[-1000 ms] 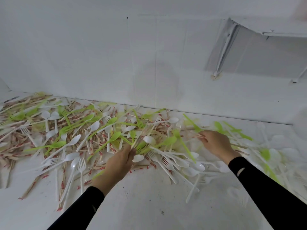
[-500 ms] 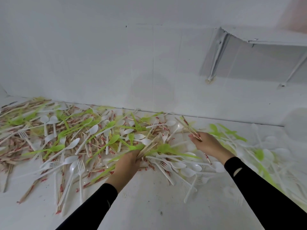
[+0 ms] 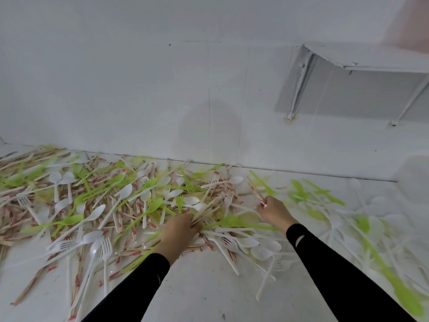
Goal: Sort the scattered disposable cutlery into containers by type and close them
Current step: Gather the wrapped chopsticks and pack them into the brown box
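A wide heap of disposable cutlery covers the white table: white spoons (image 3: 94, 213), white forks (image 3: 106, 248), green spoons (image 3: 153, 205) and wrapped wooden chopsticks (image 3: 137, 206) with red print. My left hand (image 3: 180, 230) is closed around a bundle of chopsticks (image 3: 206, 211) that fans out up and to the right. My right hand (image 3: 275, 211) pinches a pair of wrapped chopsticks (image 3: 255, 190) lifted clear of the pile. More white and green cutlery (image 3: 325, 201) lies blurred at the right.
A white wall (image 3: 209, 101) rises right behind the heap. A white shelf bracket (image 3: 299, 84) hangs on it at upper right. Bare table surface (image 3: 204, 287) lies between my forearms. A pale round container (image 3: 415, 177) shows blurred at the right edge.
My right hand has picked a pair of chopsticks out of the pile and drawn them leftward. My left hand has slid right, still gripping its bundle. The camera tilted up slightly.
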`<state>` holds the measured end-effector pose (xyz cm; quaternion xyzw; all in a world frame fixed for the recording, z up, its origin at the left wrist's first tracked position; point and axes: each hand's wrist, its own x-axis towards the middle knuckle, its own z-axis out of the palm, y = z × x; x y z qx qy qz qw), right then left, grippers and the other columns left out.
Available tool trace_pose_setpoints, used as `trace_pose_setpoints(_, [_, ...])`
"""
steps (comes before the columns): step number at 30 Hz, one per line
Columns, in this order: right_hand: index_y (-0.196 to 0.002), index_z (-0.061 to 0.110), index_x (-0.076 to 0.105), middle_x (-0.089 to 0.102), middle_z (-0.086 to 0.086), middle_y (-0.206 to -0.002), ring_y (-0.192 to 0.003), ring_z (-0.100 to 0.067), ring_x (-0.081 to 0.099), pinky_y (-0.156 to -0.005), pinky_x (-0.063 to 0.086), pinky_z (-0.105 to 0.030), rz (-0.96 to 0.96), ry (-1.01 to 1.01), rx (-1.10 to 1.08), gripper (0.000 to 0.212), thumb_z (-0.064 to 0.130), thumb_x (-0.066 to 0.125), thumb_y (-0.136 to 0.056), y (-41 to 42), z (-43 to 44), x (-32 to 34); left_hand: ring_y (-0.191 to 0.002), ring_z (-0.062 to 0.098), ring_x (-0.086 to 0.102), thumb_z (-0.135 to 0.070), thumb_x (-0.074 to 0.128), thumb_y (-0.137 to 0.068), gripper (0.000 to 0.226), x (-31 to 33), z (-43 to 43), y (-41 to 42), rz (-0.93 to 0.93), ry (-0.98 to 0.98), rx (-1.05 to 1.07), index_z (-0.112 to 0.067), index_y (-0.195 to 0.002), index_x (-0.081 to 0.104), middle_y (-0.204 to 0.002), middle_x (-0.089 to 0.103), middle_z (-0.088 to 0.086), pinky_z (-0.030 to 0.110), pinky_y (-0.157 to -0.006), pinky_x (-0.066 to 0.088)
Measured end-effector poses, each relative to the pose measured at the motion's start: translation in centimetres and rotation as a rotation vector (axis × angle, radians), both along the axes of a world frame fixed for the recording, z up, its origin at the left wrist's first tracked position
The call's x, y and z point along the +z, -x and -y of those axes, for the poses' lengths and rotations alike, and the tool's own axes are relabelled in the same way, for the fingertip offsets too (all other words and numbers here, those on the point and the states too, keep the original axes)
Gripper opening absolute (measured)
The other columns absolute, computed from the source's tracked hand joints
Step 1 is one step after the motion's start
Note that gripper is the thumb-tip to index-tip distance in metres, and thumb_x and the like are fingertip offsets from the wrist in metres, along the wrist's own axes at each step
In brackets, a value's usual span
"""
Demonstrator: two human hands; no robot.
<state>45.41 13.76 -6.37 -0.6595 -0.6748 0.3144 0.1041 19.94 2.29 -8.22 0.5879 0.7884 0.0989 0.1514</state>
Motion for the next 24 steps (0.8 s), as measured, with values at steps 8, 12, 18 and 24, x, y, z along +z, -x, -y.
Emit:
trace_pose_setpoints(8, [-0.104,0.015,0.065,0.068,-0.004,-0.098,-0.092,-0.028,0.064,-0.068,0.038,-0.029,0.252,-0.215,-0.026,0.031,0.039,0.045,-0.101,2.1,-1.2,0.0,-0.077,0.017,0.049,-0.043,0.052,-0.097,0.023,0.4,-1.1,-1.6,-0.042,0.000,-0.015,-0.024,-0.085,0.049,-0.086,0.051,-0.004,0.028,-0.063,0.038])
trace_pose_setpoints(12, [-0.106,0.015,0.066,0.067,-0.002,-0.096,-0.093,-0.026,0.065,-0.068,0.037,-0.026,0.364,-0.141,0.015,0.022,0.028,0.052,-0.096,2.5,-1.6,-0.3,-0.077,0.019,0.053,-0.032,0.061,-0.091,0.014,0.1,-1.2,-1.8,0.101,0.027,0.027,-0.026,-0.085,0.049,-0.082,0.054,-0.005,0.028,-0.062,0.040])
trace_pose_setpoints(18, [-0.085,0.017,0.053,0.057,0.003,-0.078,-0.074,-0.022,0.056,-0.061,0.037,-0.027,0.309,-0.017,0.072,0.021,0.037,0.060,-0.084,0.1,-0.6,0.5,-0.066,0.015,0.053,-0.029,0.057,-0.084,0.014,0.0,-0.1,-1.1,0.126,0.080,-0.077,-0.028,-0.071,0.052,-0.067,0.052,-0.008,0.025,-0.056,0.041])
trace_pose_setpoints(24, [-0.078,0.010,0.055,0.056,-0.001,-0.069,-0.066,-0.023,0.053,-0.060,0.038,-0.033,-0.025,-0.056,0.050,0.029,0.035,0.047,-0.091,-3.5,-0.9,1.8,-0.064,0.011,0.050,-0.036,0.057,-0.096,0.026,1.7,-0.5,0.6,0.189,0.079,-0.114,-0.023,-0.075,0.051,-0.071,0.054,-0.005,0.026,-0.059,0.039])
